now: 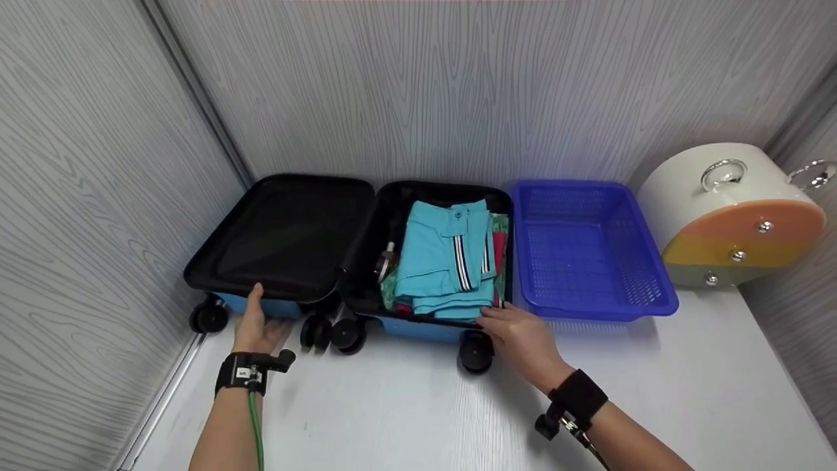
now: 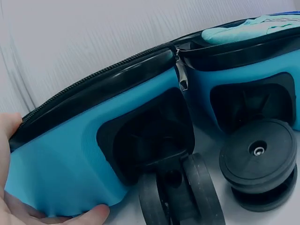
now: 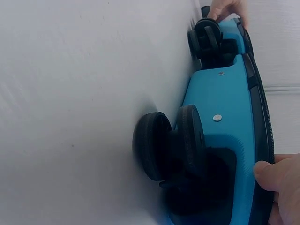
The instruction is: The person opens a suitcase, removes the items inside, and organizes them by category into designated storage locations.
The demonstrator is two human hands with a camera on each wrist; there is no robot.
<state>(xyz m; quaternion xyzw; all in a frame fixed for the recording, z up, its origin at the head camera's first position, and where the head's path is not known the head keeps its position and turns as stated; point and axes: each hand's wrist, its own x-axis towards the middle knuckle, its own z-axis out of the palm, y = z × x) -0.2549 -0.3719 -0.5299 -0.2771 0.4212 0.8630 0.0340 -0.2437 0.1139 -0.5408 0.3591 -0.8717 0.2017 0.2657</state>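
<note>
A blue suitcase with a black lining lies open on the white surface. My left hand (image 1: 258,330) grips the front edge of its bare left half (image 1: 294,229), thumb up at the rim and fingers under the blue shell. At the front right corner of the packed half (image 1: 418,329), my right hand (image 1: 523,337) holds the rim, with the thumb (image 3: 266,176) outside and the other fingers partly hidden beyond it. Folded turquoise shorts (image 1: 428,255) top the clothes in that half. A small bottle (image 1: 384,260) sits left of them. Black wheels (image 2: 258,154) stick out in front.
A blue plastic basket (image 1: 664,304) stands right of the suitcase. Farther right is a rounded white box (image 1: 706,173) with coloured drawers and chrome handles. Wood-grained panels (image 1: 431,91) rise behind and at both sides.
</note>
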